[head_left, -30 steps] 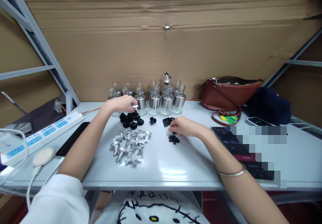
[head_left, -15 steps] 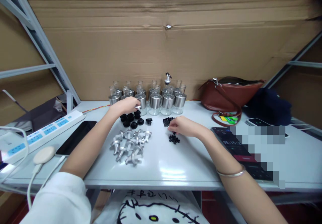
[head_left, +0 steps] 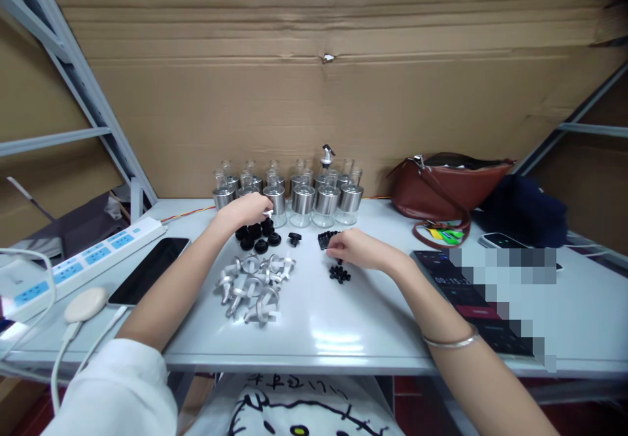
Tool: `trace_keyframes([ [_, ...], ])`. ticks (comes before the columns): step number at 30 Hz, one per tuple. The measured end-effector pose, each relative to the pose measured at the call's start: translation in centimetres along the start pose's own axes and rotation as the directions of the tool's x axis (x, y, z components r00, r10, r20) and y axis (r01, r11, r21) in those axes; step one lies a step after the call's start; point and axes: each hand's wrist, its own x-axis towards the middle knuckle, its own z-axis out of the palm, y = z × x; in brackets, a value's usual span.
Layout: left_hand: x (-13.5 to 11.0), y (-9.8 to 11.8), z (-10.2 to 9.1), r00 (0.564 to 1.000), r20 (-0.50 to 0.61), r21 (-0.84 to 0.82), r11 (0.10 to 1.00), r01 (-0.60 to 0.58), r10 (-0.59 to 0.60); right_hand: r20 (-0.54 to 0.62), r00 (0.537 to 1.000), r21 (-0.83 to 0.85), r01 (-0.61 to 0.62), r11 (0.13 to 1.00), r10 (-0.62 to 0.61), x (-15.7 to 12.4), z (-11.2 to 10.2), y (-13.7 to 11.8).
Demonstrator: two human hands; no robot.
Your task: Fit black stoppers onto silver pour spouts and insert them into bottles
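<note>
My left hand pinches a small white piece over a cluster of black stoppers; most of the piece is hidden by my fingers. One black stopper lies apart to the right. My right hand is closed at the fingertips between a patch of small black parts and a pile of tiny black caps. A dark bit shows under those fingers, but I cannot tell what it is. Several silver-grey spout pieces with round flanges are heaped nearer to me.
Glass bottles with steel sleeves stand in rows at the back, one topped by a pourer. To the left lie a power strip, a black phone and a white charging puck. A brown bag and a phone showing a timer are right.
Both hands keep nearly the same places and grips. The whole view has shifted slightly, with things appearing a little lower.
</note>
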Motion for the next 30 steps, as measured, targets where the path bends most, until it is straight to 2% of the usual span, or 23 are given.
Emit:
trace_keyframes([
  [6,-0.3,0.1,-0.3,1.000,0.006,0.005,1.000,0.014,-0.014,-0.021,0.999,-0.029,0.031,0.999,-0.031,0.2,0.1,0.3],
  [11,-1.2,1.0,-1.2,0.999,-0.041,-0.007,1.000,0.023,-0.023,-0.029,0.999,-0.034,0.032,0.999,-0.033,0.2,0.1,0.4],
  [15,-1.0,3.1,-1.3,0.991,-0.092,-0.041,0.994,-0.097,0.093,-0.075,0.994,-0.002,0.085,0.996,-0.085,0.4,0.3,0.6],
  [18,-0.2,4.4,-0.5,0.971,-0.105,-0.069,0.973,-0.222,0.214,-0.114,0.986,0.033,0.129,0.991,-0.125,0.7,0.5,0.8],
  [21,0.7,4.7,0.7,0.957,-0.106,-0.071,0.957,-0.280,0.272,-0.142,0.981,0.041,0.141,0.989,-0.134,0.7,0.5,0.8],
  [25,1.1,4.4,1.5,0.958,-0.103,-0.056,0.960,-0.275,0.268,-0.154,0.978,0.045,0.151,0.988,-0.142,0.5,0.3,0.5],
  [30,0.6,3.9,0.5,0.971,-0.104,-0.054,0.973,-0.224,0.218,-0.167,0.977,0.037,0.140,0.989,-0.132,0.4,0.2,0.3],
])
